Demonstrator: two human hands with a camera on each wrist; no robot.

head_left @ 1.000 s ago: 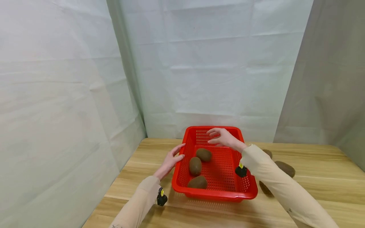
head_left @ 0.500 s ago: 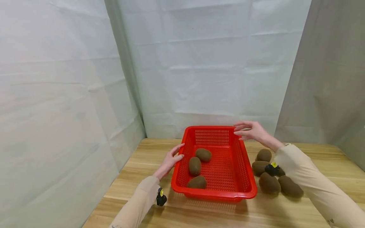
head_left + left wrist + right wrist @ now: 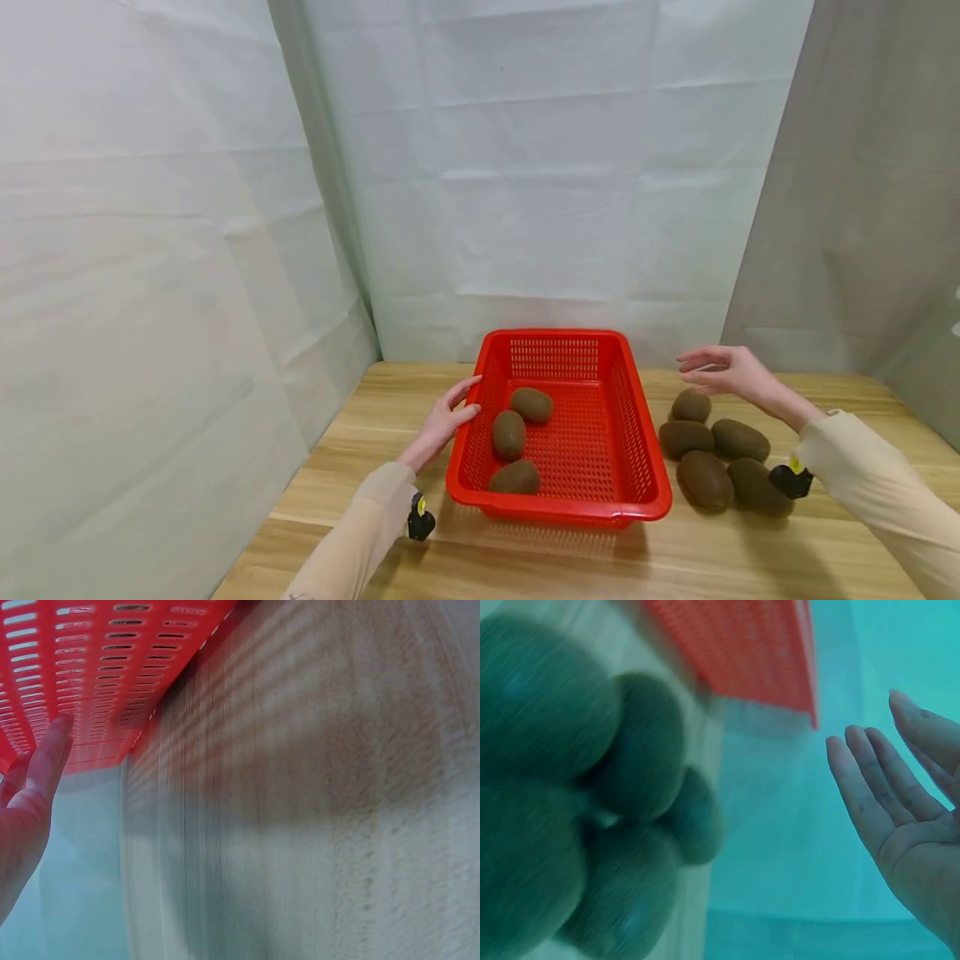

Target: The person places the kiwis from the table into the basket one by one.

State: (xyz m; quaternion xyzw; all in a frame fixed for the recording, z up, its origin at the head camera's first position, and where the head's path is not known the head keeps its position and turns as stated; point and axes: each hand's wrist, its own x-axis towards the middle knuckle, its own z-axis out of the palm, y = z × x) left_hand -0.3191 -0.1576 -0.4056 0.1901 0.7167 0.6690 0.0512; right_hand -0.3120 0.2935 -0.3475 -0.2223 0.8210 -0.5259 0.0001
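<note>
Three brown kiwis (image 3: 509, 435) lie along the left side of a red plastic basket (image 3: 558, 510). My left hand (image 3: 442, 425) is at the basket's left rim, fingers extended; in the left wrist view a finger (image 3: 49, 757) lies against the slotted outer wall. To the right of the basket, several more kiwis (image 3: 706, 481) sit clustered on the table. Above the rearmost kiwi (image 3: 691, 406) hovers my right hand (image 3: 731, 372), its fingers loosely extended and holding nothing. The right wrist view shows its palm and spread thumb apart from the kiwis (image 3: 649, 746).
The wooden table (image 3: 337, 475) carries the basket and the loose kiwis. Pale hanging sheets (image 3: 540, 208) enclose the back and left side, with a greyer sheet (image 3: 847, 208) at the right. Both wrists wear small black cameras (image 3: 421, 518).
My right hand has moved right, from over the basket past its right rim to above the loose kiwis. My left hand and the three kiwis in the basket have stayed put.
</note>
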